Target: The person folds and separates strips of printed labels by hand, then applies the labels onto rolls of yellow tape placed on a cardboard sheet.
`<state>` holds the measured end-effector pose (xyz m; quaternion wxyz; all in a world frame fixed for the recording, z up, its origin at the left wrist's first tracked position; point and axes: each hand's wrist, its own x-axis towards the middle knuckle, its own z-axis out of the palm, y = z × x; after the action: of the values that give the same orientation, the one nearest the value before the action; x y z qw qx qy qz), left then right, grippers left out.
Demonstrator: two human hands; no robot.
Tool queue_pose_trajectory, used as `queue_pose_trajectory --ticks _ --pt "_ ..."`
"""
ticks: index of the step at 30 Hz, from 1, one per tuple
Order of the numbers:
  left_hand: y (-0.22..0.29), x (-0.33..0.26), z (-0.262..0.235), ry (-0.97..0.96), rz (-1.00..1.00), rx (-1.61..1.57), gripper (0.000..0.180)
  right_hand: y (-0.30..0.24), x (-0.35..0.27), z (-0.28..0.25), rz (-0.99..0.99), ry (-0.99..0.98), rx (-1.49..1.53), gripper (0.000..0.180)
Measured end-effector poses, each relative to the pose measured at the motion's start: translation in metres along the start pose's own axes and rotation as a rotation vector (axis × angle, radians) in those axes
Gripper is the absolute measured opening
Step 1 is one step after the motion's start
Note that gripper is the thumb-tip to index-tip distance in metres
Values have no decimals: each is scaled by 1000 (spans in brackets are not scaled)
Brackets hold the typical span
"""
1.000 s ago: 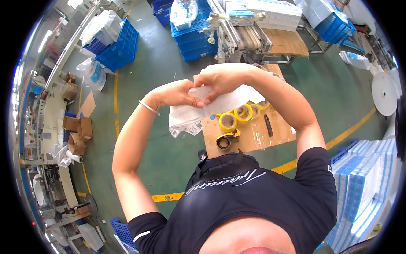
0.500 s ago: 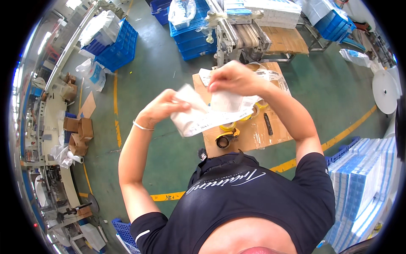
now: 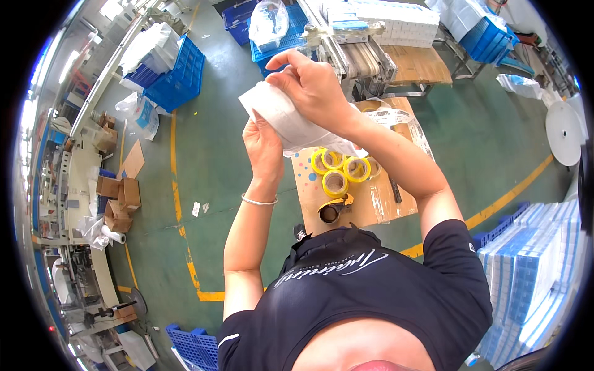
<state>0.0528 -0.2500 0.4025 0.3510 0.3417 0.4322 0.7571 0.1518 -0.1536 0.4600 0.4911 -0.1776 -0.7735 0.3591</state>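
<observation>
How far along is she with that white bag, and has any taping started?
Done: nothing sealed shows. In hand: both hands, left hand and right hand, grip the white plastic bag, raised above the cardboard sheet. Left: yellow tape rolls and tape dispenser lie untouched.

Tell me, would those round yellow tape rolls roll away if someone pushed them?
Probably not: the yellow tape rolls lie flat on the cardboard sheet, so a push would likely slide them. Tipped on edge, they could roll. Their hollow middles suggest they are fairly light.
</observation>
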Motion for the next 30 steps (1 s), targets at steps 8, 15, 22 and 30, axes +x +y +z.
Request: queue_pose_trajectory --ticks 8,15,22,30 --pt "18 22 13 -44 170 376 39 6 21 1 -248 195 -144 29" --pt "108 68 29 25 113 -23 39 52 -20 -31 98 -393 226 53" --pt "188 127 6 112 260 102 43 85 -46 -38 557 -661 263 34" --pt "196 170 -72 291 254 162 41 71 -29 -29 486 -777 513 34"
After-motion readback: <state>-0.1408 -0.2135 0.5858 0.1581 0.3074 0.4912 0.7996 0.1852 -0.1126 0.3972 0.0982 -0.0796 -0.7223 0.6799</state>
